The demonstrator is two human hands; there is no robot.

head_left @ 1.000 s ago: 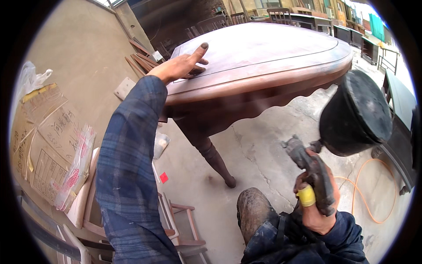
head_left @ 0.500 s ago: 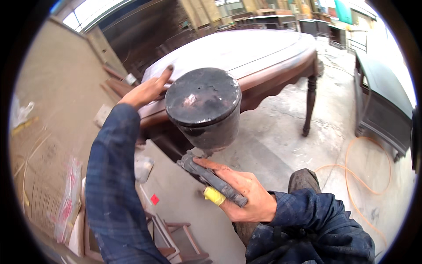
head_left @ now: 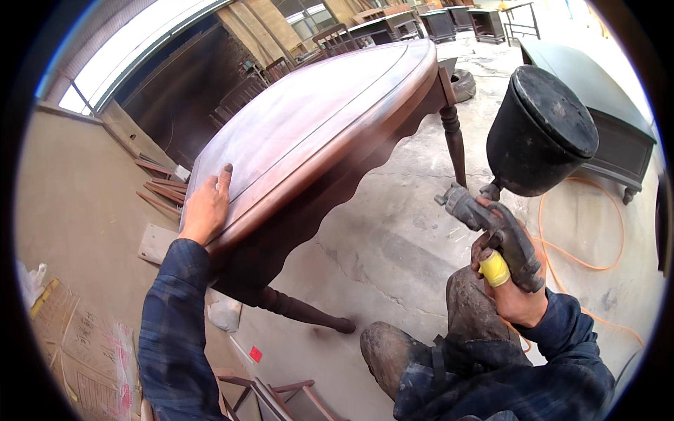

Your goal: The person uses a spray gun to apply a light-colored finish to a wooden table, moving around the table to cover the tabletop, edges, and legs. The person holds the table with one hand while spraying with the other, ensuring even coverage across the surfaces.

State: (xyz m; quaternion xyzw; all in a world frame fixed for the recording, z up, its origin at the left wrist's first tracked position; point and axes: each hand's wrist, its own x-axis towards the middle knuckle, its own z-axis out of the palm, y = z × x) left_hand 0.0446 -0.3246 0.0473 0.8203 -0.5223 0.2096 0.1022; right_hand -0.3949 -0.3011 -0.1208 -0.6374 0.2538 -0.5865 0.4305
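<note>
In my right hand [head_left: 523, 298] is a dark spray gun [head_left: 495, 224], its handle wrapped by my fingers. One finger has yellow tape around it. A large black lidded cup [head_left: 537, 140] sits on top of the gun, tilted to the right. The nozzle points left, toward the table, with floor between them. My left hand [head_left: 206, 207] grips the near left end of the reddish-brown wooden table [head_left: 295, 119], thumb on the top and the other fingers partly hidden. A whitish sheen covers the tabletop, and faint haze hangs by its scalloped apron.
Behind the cup stands a dark cabinet [head_left: 618, 133]. An orange hose [head_left: 583, 263] loops over the concrete floor at right. Wooden frame pieces [head_left: 281, 393] lie low at left, near flattened cardboard [head_left: 84, 344]. A turned table leg [head_left: 302, 309] juts toward my knees.
My right hand has swung the spray gun right, away from the table. The table sits lower and further left in view, showing its near leg. My left hand stays at its end.
</note>
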